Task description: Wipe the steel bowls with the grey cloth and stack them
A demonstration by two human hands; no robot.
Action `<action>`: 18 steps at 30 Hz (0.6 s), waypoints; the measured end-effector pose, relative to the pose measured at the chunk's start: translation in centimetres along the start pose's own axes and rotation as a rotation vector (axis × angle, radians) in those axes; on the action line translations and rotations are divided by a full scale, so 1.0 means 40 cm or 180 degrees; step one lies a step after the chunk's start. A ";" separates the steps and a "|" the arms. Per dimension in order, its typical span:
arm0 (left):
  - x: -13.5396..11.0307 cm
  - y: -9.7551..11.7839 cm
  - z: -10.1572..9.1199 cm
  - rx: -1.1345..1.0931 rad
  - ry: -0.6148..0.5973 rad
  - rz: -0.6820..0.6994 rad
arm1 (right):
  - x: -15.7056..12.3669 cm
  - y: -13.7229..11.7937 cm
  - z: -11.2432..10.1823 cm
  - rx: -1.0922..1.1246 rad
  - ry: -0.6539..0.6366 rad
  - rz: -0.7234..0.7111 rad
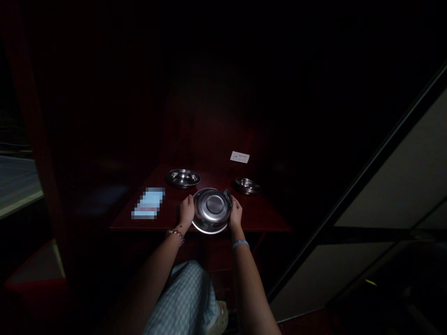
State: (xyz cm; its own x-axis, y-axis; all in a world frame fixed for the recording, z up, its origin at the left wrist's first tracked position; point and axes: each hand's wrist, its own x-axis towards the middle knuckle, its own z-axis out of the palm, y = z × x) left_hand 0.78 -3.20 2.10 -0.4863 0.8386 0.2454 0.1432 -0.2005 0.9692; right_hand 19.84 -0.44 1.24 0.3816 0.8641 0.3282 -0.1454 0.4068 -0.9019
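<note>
A shiny steel bowl (211, 218) is tilted at the front edge of the dark red table, its round underside facing me. My left hand (187, 210) grips its rim on the left, fingers closed. On the opposite side my right hand (236, 213) is closed on the rim too. Between the right fingers and the bowl shows a small dark item (228, 197), which I cannot make out. Behind, to the left, a wide steel bowl (183, 179) stands upright on the table. Smaller steel bowls (246, 186), apparently stacked, sit at the back right.
A blurred-out light blue rectangle (149, 203) lies on the left of the table (167, 219). A white socket plate (240, 157) is on the wall behind. My knee in checked cloth (188, 288) is below the table edge. Slanted pale panels (394, 186) stand on the right.
</note>
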 end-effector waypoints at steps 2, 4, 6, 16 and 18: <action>-0.001 0.000 0.000 0.0002 0.0003 -0.0029 | -0.002 -0.003 0.000 -0.0005 -0.0025 -0.0009; -0.002 0.001 0.000 -0.0009 -0.0014 -0.0058 | -0.003 -0.007 0.000 -0.0027 -0.0076 -0.0031; -0.003 0.000 0.000 -0.0052 -0.0046 -0.0066 | -0.002 -0.009 0.000 -0.0067 -0.0127 -0.0027; 0.004 -0.016 0.002 -0.0093 -0.0100 -0.0048 | 0.006 0.009 -0.003 -0.0107 -0.0125 -0.0016; 0.004 -0.017 0.003 -0.0085 -0.0098 -0.0034 | 0.005 0.010 -0.004 -0.0138 -0.0129 -0.0014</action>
State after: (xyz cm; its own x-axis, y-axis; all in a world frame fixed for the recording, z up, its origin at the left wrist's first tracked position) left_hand 0.69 -2.86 1.47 -0.4610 0.8559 0.2345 0.1147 -0.2046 0.9721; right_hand 20.01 -0.16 0.90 0.3448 0.8740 0.3424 -0.1039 0.3981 -0.9114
